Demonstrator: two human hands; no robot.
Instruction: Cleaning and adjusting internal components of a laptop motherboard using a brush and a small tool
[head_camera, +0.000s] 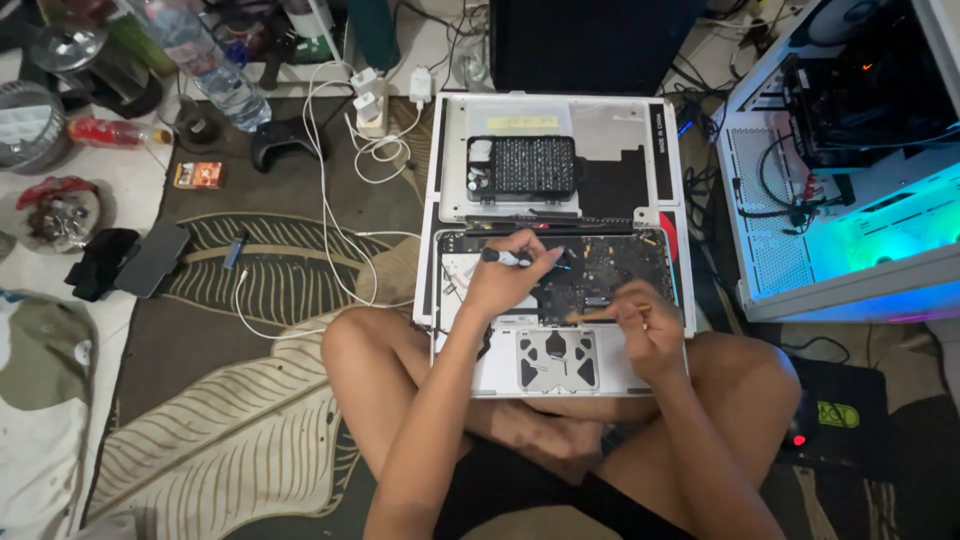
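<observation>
My left hand (505, 280) is closed around a black-handled screwdriver (510, 258), which lies almost level with its long axis running left to right and its tip toward the dark logic board (610, 275) in the opened laptop (560, 375). The laptop rests across my crossed legs, with the board in its far half and toward the right edge. My right hand (645, 335) pinches a thin tan stick (592, 317), aimed left at the board's near edge. The right hand sits nearer that board; the screwdriver tip hovers just left of it. A bit case (522, 167) lies on the removed bottom cover (620, 140) beyond.
</observation>
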